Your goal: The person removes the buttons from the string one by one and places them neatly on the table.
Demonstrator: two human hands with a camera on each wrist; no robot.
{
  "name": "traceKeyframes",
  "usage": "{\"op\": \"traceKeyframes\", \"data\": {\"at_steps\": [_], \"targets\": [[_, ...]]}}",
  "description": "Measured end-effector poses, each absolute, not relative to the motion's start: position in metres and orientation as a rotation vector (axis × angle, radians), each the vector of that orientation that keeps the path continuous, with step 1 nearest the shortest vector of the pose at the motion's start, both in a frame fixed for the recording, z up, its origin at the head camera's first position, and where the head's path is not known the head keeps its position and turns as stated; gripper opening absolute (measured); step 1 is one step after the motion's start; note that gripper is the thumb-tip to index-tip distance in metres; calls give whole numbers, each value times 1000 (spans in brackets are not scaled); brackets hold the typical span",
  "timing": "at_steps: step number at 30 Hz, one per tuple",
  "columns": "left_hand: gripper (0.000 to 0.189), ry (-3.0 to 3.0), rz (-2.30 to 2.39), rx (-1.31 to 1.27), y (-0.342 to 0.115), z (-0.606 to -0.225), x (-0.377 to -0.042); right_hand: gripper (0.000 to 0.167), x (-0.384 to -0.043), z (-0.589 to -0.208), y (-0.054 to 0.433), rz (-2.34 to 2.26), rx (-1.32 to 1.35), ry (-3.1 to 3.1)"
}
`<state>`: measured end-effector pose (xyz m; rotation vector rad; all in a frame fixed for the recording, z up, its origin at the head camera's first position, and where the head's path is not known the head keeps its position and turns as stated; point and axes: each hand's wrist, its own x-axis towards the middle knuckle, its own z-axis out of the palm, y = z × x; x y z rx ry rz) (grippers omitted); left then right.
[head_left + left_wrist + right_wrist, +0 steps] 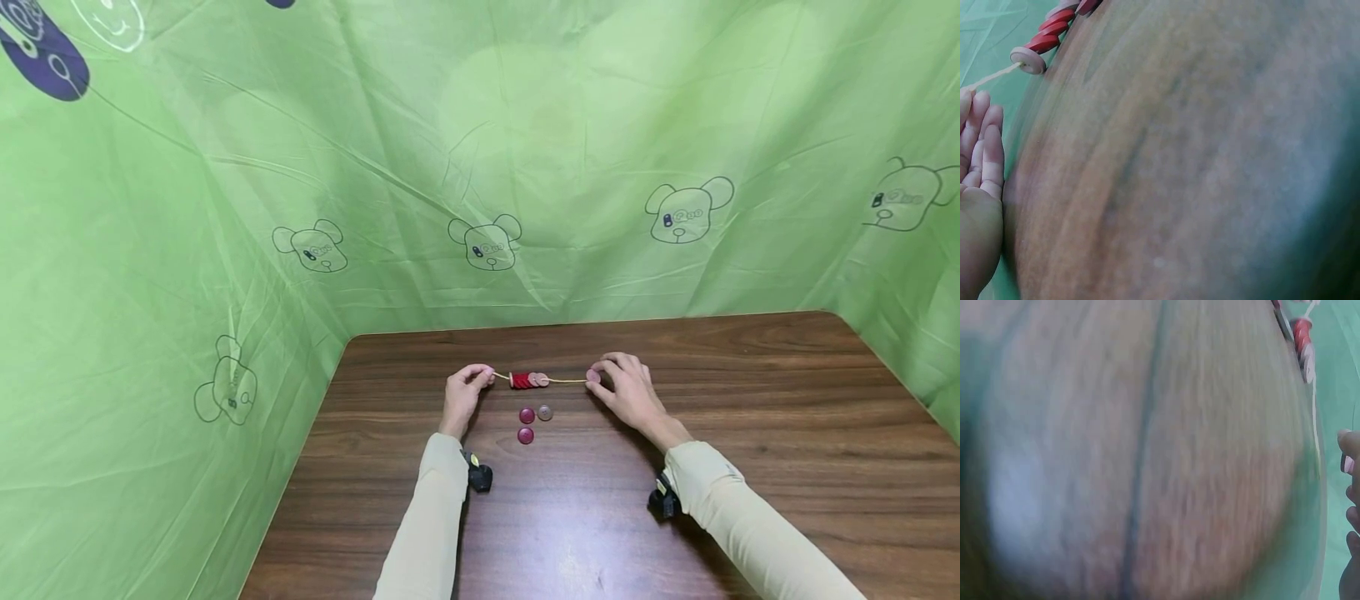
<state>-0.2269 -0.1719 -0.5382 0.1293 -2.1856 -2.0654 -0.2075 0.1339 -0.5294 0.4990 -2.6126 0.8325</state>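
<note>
A yellow string (567,381) runs nearly level above the tabletop's far half, threaded through a row of red buttons (522,381) with pink buttons (543,380) at the right of the row. My left hand (464,397) pinches the string's left end between thumb and fingertips; in the left wrist view a pale pink button (1029,60) sits on the string closest to that hand. At the other end my right hand (632,392) pinches a pink button (593,377), where the string reaches it. Whether the string passes through that button cannot be made out.
Two magenta buttons (526,436) and a brown button (545,412) lie loose on the dark wood table (787,433), nearer than the string. Green cloth (405,250) printed with bear outlines hangs behind the table and at its sides.
</note>
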Motion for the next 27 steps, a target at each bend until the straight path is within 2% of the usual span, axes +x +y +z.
{"op": "traceKeyframes", "data": {"at_steps": [16, 27], "targets": [[21, -2216, -2070, 93, -174, -538, -226, 25, -195, -527, 106, 828, 668, -2583], [21, -2210, -2095, 45, -170, -508, -209, 26, -184, -526, 91, 803, 773, -2594]]}}
